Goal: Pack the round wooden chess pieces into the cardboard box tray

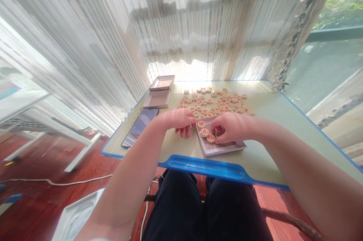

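A shallow grey tray [224, 148] lies on the pale desk [266, 158] in front of me, with three round wooden chess pieces [204, 132] marked in red at its left side. My right hand [231, 127] rests over the tray, fingers curled in a pinch on a piece near its middle. My left hand [180, 119] lies palm down at the tray's left edge, fingers bent and touching the desk, nothing visible in it. Behind both hands lies a spread of several more chess pieces [217, 102].
A dark phone [139, 127] lies at the left of the desk. Two grey box halves [159, 93] sit at the back left. A blue rim [207, 167] runs along the near edge. Sheer curtains hang behind. A white cable crosses the red floor [51, 195].
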A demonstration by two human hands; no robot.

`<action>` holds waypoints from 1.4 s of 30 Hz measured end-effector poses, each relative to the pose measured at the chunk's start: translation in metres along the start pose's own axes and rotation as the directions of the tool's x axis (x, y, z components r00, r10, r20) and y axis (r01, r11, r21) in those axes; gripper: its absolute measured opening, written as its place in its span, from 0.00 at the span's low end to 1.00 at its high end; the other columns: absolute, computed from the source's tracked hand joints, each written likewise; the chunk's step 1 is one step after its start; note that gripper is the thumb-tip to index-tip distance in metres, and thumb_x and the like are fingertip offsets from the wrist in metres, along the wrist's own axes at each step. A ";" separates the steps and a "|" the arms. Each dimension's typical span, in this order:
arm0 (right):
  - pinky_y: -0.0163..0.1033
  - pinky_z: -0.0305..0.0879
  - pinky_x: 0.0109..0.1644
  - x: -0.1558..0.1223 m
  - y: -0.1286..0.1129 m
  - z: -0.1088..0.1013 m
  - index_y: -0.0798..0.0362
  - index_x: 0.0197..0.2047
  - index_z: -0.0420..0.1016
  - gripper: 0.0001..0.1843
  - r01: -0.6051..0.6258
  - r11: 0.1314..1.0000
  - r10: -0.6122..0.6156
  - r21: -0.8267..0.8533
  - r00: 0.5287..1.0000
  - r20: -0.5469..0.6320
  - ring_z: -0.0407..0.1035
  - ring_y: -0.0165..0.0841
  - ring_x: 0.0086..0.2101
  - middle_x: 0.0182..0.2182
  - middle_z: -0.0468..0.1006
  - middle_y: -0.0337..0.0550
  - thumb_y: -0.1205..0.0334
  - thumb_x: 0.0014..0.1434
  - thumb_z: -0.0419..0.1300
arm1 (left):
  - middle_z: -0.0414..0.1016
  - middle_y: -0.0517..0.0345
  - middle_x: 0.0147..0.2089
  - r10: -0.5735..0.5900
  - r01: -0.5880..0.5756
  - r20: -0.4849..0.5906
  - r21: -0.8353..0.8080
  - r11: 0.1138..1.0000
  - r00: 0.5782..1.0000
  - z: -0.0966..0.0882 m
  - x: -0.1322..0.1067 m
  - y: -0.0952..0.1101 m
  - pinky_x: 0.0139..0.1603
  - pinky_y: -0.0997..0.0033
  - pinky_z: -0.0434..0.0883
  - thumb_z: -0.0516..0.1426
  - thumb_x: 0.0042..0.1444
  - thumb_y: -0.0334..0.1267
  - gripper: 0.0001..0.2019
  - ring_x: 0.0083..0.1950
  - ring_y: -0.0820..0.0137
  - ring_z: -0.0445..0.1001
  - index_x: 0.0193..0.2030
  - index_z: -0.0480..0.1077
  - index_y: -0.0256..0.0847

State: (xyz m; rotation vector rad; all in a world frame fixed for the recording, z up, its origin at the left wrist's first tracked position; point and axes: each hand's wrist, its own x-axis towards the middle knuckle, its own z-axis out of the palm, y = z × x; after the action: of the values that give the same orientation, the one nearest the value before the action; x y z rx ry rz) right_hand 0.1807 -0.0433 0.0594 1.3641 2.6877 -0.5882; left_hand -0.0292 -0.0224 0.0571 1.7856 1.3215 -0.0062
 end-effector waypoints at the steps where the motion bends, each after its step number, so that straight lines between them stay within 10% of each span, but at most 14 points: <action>1: 0.33 0.54 0.25 0.000 0.000 0.000 0.47 0.29 0.77 0.11 0.008 1.000 -0.008 0.008 1.000 0.006 0.65 0.28 0.23 0.24 0.75 0.35 0.50 0.45 0.61 | 0.76 0.56 0.23 -0.001 0.001 -0.008 -0.008 1.000 1.000 0.001 0.001 -0.001 0.16 0.77 0.59 0.52 0.54 0.44 0.10 0.19 0.72 0.70 0.27 0.63 0.40; 25: 0.34 0.56 0.29 -0.002 -0.015 0.002 0.48 0.24 0.78 0.13 0.064 0.997 -0.067 -0.045 0.995 -0.067 0.67 0.32 0.29 0.22 0.74 0.38 0.49 0.48 0.59 | 0.74 0.58 0.20 0.044 -0.039 -0.166 0.034 0.999 0.985 0.004 0.010 0.001 0.16 0.77 0.60 0.50 0.48 0.37 0.06 0.18 0.72 0.70 0.24 0.62 0.39; 42: 0.35 0.52 0.26 -0.001 -0.017 0.007 0.50 0.23 0.75 0.17 0.095 0.990 -0.106 -0.106 0.989 -0.104 0.61 0.27 0.23 0.25 0.73 0.39 0.48 0.51 0.55 | 0.67 0.58 0.18 0.224 -0.111 -0.501 0.244 0.963 0.836 0.005 0.013 0.005 0.20 0.77 0.59 0.47 0.49 0.36 0.10 0.21 0.76 0.64 0.20 0.64 0.38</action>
State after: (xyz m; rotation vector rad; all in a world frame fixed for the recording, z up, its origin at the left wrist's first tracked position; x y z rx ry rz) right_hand 0.1672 -0.0553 0.0586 1.2775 2.8430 -0.3897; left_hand -0.0175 -0.0159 0.0517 2.1743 1.5763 0.4960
